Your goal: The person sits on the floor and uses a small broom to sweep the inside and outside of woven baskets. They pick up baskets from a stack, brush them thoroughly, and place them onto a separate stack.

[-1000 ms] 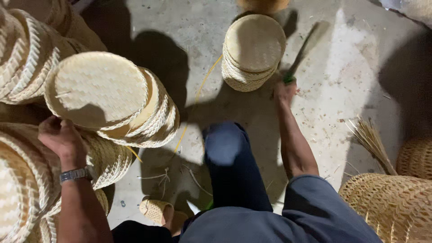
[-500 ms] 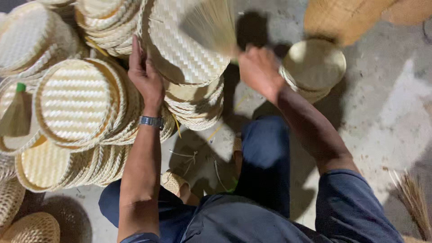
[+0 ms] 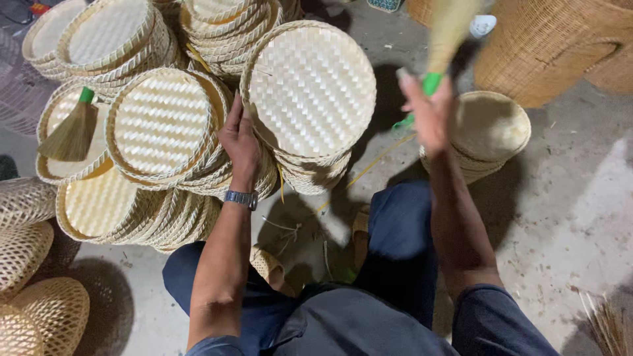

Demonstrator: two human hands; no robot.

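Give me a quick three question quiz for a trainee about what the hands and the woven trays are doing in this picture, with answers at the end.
1. True or false: the left hand rests against the edge of the tilted round woven tray.
2. What does the right hand hold? A) a small brush with a green handle B) a metal knife C) a cup
3. Where does the second small brush lie?

Key: 1. True. 2. A, the brush is raised and blurred. 3. On a woven tray in the stacks at the left, apart from both hands.
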